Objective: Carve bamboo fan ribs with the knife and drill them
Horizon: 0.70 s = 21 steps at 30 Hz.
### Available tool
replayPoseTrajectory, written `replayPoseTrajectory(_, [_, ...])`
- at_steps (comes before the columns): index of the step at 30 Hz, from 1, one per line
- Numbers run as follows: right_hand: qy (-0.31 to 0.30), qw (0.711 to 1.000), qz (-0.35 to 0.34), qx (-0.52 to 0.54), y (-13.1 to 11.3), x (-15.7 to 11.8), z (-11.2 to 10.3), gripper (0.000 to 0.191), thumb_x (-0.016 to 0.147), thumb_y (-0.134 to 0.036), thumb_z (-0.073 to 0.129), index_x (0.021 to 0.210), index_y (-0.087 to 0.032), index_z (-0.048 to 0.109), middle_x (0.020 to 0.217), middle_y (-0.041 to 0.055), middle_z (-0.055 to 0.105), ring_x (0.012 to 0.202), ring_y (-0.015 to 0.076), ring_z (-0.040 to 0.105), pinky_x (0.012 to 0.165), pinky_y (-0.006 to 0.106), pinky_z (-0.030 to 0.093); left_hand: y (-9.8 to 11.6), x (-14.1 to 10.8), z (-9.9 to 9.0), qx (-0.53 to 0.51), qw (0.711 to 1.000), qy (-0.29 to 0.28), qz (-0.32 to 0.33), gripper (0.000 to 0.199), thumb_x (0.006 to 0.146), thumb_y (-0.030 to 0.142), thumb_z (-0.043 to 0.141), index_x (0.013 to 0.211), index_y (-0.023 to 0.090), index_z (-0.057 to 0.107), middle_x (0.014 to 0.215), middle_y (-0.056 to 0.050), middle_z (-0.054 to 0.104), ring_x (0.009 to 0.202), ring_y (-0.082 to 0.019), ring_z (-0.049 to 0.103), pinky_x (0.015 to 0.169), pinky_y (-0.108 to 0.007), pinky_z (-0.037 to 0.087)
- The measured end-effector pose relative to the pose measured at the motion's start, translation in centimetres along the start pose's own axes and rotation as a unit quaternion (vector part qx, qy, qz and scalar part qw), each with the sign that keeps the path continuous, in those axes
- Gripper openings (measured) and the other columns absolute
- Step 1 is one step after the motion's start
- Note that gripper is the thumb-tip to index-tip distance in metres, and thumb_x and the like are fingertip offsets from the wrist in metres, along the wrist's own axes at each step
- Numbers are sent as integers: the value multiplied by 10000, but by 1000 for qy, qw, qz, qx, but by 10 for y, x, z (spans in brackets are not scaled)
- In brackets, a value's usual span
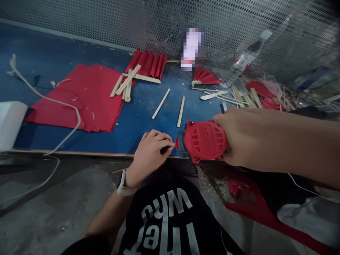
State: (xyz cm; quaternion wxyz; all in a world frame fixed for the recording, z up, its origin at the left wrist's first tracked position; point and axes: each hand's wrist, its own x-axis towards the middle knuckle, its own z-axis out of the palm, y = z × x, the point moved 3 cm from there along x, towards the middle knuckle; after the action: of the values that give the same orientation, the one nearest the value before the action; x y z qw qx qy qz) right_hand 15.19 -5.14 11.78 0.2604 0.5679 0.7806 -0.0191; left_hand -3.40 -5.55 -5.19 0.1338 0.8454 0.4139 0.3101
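Observation:
My right hand [233, 136] is wrapped round a red power tool [205, 140] marked "BRUSHLESS", held over the table's front edge with its nose pointing left. The nose meets the fingertips of my left hand [154, 150], whose fingers are pinched together near the edge; whatever they hold is hidden or too small to make out. Beyond my hands, two thin wooden strips, one on the left [160, 103] and one on the right [181, 112], lie apart on the blue table [143, 122].
Red sheets [87, 95] lie left, beside wooden sticks [129, 85] and folded red paper [148, 63]. A small red fan [205, 77], a bottle [245, 58] and scraps are at the right. A white cable [61, 102] crosses the left edge.

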Motion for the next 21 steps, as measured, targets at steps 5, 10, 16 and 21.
replayPoseTrajectory(5, [-61, 998, 23, -24, -9, -1, -10, 243, 827, -304, 725, 772, -282, 489, 751, 36, 622, 600, 225, 564, 567, 353, 364, 0, 0, 0, -5, 1000, -9, -5, 104, 944, 177, 753, 899, 257, 800, 959, -31, 783, 1001, -261, 626, 817, -394, 433])
replayPoseTrajectory(10, [-72, 997, 25, -23, -7, 0, -8, 239, 845, -308, 701, 775, -284, 474, 783, 30, 630, 656, 248, 600, 605, 363, 379, 1, 1, -1, -8, 1000, 1, 1, 141, 920, 137, 749, 901, 264, 806, 954, -30, 789, 992, -263, 630, 806, -394, 435])
replayPoseTrajectory(16, [-83, 996, 34, -19, -9, 1, -9, 236, 860, -322, 694, 796, -288, 469, 806, 27, 636, 657, 244, 593, 603, 358, 378, -1, 0, 0, -9, 1000, 2, 1, 142, 930, 152, 741, 910, 275, 810, 1011, -14, 797, 998, -252, 634, 794, -397, 430])
replayPoseTrajectory(21, [-73, 997, 26, -21, -6, 0, -7, 216, 843, -335, 702, 800, -284, 497, 776, 25, 625, 631, 241, 584, 591, 354, 364, 0, 0, 0, -6, 1000, 7, 5, 149, 930, 146, 738, 914, 273, 815, 1029, -14, 808, 999, -248, 641, 797, -395, 435])
